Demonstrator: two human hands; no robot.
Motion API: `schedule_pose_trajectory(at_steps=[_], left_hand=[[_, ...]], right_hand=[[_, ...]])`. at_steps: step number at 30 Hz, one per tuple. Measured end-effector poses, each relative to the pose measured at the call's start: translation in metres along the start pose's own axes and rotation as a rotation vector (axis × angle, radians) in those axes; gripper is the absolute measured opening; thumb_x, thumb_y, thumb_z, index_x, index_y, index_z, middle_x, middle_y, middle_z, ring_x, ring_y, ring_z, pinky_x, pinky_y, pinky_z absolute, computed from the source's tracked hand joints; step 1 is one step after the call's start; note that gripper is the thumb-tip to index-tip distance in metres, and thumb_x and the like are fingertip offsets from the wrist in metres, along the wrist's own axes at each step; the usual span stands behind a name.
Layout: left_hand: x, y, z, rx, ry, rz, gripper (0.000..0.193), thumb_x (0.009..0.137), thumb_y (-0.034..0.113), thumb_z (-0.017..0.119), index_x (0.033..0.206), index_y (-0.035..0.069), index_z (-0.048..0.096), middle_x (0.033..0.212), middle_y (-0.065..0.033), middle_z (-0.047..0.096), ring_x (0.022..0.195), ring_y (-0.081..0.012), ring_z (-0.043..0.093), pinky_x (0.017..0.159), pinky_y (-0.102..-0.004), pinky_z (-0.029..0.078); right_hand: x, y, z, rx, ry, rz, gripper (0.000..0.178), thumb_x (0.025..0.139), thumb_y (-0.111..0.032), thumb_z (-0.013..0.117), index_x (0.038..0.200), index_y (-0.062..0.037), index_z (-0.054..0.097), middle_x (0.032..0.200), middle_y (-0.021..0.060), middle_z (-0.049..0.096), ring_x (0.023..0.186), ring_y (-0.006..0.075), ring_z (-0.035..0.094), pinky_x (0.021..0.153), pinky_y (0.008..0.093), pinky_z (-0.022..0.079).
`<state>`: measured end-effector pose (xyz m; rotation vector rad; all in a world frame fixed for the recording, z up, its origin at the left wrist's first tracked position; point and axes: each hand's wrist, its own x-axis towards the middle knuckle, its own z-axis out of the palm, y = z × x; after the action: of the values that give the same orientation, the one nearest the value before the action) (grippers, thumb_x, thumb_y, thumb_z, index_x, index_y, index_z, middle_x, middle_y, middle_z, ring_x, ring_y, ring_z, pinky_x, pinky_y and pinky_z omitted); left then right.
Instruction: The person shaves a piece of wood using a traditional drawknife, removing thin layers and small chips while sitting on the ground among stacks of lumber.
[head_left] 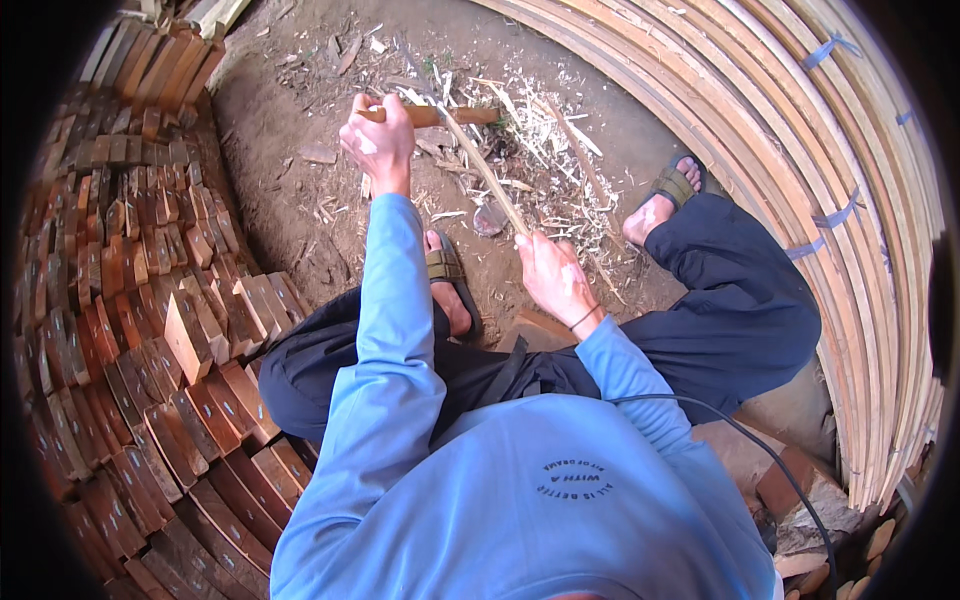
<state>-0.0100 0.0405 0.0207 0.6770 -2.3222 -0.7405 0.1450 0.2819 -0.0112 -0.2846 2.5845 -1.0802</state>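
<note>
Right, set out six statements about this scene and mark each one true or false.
1. The left hand holds a brown wooden piece. True.
2. The right hand is empty. False: it grips a long thin shaft.
3. Stacked wooden blocks stand at the person's left. True.
4. The person is barefoot. False: the person wears sandals.
5. Bluish ties go around the long wooden strips on the right. True.
6. The pale shavings lie on the person's lap. False: they lie on the ground.
</note>
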Motion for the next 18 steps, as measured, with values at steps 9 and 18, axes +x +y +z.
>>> schedule_pose_trajectory(at_steps=[9, 18], left_hand=[[-0.002, -0.008, 0.006, -0.071, -0.024, 0.089, 0.024, 0.079, 0.024, 0.061, 0.073, 0.0, 0.063, 0.067, -0.0239, 0.068, 0.064, -0.0391, 0.069, 0.069, -0.0449, 0.054], [0.004, -0.03, -0.005, -0.036, 0.09, -0.135, 0.032, 0.08, 0.024, 0.056, 0.071, -0.006, 0.064, 0.069, -0.0225, 0.069, 0.068, -0.0326, 0.068, 0.072, -0.0459, 0.051]], right_hand=[[-0.009, -0.026, -0.036, 0.457, -0.223, 0.34, 0.032, 0.104, -0.028, 0.047, 0.096, -0.0002, 0.059, 0.064, 0.0208, 0.058, 0.056, 0.0404, 0.06, 0.053, 0.0465, 0.047], [-0.006, -0.022, -0.028, 0.144, -0.084, 0.185, 0.034, 0.103, -0.028, 0.05, 0.097, 0.0048, 0.057, 0.069, 0.0281, 0.06, 0.072, 0.0465, 0.064, 0.066, 0.0543, 0.048]])
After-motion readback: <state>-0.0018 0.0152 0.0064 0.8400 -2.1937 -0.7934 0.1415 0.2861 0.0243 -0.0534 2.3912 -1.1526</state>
